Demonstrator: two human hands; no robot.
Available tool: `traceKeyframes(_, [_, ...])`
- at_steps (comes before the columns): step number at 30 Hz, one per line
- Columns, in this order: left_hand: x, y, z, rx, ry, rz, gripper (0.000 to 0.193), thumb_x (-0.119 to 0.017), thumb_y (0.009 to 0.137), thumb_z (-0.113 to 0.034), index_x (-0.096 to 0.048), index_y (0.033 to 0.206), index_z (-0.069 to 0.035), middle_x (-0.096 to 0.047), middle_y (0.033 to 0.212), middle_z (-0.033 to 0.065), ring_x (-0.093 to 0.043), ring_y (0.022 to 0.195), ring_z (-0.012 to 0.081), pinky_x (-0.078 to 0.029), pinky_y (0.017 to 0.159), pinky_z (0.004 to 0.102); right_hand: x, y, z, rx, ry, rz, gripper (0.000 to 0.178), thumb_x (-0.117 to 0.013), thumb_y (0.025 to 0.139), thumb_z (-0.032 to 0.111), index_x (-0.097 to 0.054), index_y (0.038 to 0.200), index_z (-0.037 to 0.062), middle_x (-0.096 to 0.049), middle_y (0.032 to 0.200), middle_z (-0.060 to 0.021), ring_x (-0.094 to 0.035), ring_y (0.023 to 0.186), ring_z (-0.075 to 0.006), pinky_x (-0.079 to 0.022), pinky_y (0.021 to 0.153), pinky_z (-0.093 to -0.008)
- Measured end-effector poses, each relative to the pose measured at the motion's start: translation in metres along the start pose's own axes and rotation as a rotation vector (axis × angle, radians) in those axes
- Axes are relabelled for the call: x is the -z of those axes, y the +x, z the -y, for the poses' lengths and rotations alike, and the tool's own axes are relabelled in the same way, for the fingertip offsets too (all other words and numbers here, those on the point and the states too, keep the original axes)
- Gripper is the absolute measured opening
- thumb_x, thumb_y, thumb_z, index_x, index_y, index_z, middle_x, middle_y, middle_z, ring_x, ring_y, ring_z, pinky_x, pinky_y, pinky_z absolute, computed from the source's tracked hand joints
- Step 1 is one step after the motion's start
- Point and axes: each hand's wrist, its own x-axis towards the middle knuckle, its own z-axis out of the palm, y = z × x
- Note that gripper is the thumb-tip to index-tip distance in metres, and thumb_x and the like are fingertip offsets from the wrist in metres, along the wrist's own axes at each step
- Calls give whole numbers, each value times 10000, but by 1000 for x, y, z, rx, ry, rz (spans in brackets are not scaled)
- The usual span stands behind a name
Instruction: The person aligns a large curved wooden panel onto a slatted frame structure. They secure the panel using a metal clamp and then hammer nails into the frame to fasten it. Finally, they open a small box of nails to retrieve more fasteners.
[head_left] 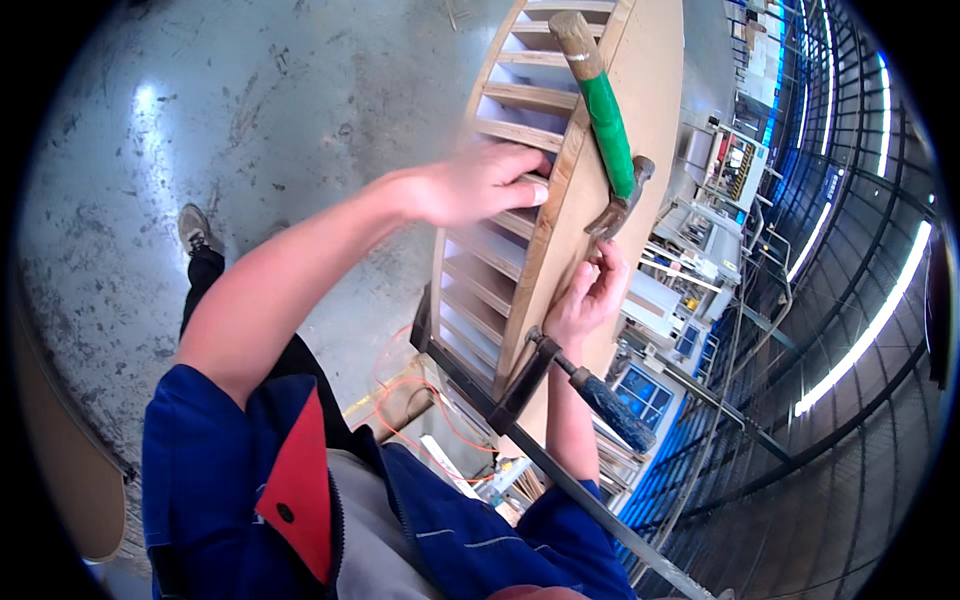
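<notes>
A long wooden frame (545,235) with several cross slats and a curved pale panel along its right side stretches away from me. My left hand (485,185) reaches over the slats from the left, its thumb and fingers closed around a slat beside the rail. On the panel lies a hammer (606,120) with green wrapping on its wooden handle, its metal head toward me. Just below that head is my right hand (590,295), fingers curled together; whatever they hold is too small to make out. A bar clamp (520,385) with a worn blue handle grips the frame's near end, by my right wrist.
Grey scuffed floor (330,110) spreads to the left. An orange hose (400,385) and wood offcuts lie below the frame's near end. The clamp's long bar (600,505) sticks out toward my right side. Workshop machines (700,240) stand beyond the panel.
</notes>
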Motion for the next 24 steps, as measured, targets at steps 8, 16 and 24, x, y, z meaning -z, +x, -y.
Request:
traceKeyframes(8, [4, -4, -5, -2, 59, -12, 481, -486, 1080, -355, -549, 1379, 17, -634, 1307, 196, -589, 1220, 345, -449, 1079, 427, -1, 5, 5, -4, -12, 17, 316, -637, 960, 152, -631, 1210, -41, -643, 1202, -207, -601, 1004, -312, -494, 874, -397])
traceKeyframes(16, [5, 2, -3, 8, 17, 14, 484, -465, 1096, -370, -585, 1363, 15, -634, 1323, 197, -583, 1247, 352, -442, 1090, 429, 2, 6, 4, 20, -63, 35, 302, -649, 875, 53, -644, 1167, -26, -646, 1171, -214, -626, 1037, -349, -501, 936, -426])
traceKeyframes(24, [-1, -5, -4, 31, 90, -89, 448, -456, 1096, -368, -609, 1282, 9, -682, 1168, 208, -631, 1109, 361, -478, 1005, 421, -2, 7, 10, -3, -49, 29, 290, -648, 931, 123, -646, 1178, -28, -656, 1215, -211, -621, 1056, -334, -493, 899, -406])
